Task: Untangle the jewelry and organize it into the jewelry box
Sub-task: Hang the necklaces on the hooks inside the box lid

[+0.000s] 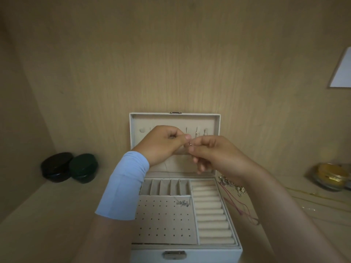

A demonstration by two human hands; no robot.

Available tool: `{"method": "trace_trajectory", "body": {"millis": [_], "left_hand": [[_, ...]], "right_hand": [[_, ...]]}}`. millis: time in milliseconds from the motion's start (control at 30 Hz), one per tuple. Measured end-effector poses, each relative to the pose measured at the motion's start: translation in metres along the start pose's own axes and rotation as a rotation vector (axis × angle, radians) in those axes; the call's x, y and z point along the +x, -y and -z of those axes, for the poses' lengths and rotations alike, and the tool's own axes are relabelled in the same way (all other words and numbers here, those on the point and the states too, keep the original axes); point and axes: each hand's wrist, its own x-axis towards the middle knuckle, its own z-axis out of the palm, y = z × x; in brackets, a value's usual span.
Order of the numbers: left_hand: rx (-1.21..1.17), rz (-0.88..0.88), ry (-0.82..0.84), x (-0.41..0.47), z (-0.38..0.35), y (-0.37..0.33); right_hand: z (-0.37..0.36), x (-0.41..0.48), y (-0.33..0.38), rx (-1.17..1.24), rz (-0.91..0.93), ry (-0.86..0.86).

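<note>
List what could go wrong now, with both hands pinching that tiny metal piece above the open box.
1. The tiny metal piece, pinched only by fingertips of the left hand and right hand, could slip and fall among the compartments of the box.
2. The right wrist passes over the tangled pile and red cord beside the box; lowering it might snag them.

Pinching a small metal loop (190, 143) between left hand (161, 145) and right hand (214, 154), held before the raised lid of the open jewelry box (212, 256); silver piece (183, 203) lying on its perforated panel (tangled jewelry (231, 185) just right of the box); black jar (57, 167) touching green jar (83, 168), far left.
</note>
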Motion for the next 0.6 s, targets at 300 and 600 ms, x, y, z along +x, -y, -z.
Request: {"method": "trace_trajectory", "body": {"millis": [300,600], "left_hand": [[0.034,0.061,-0.137,0.004,0.012,0.018],[0.126,0.06,-0.616,0.015,-0.023,0.014]], "right_hand": [[-0.002,0.019,-0.001,-0.264,0.09,-0.362],[-0.017,0.052,0.003,-0.375,0.247,-0.832]]}}
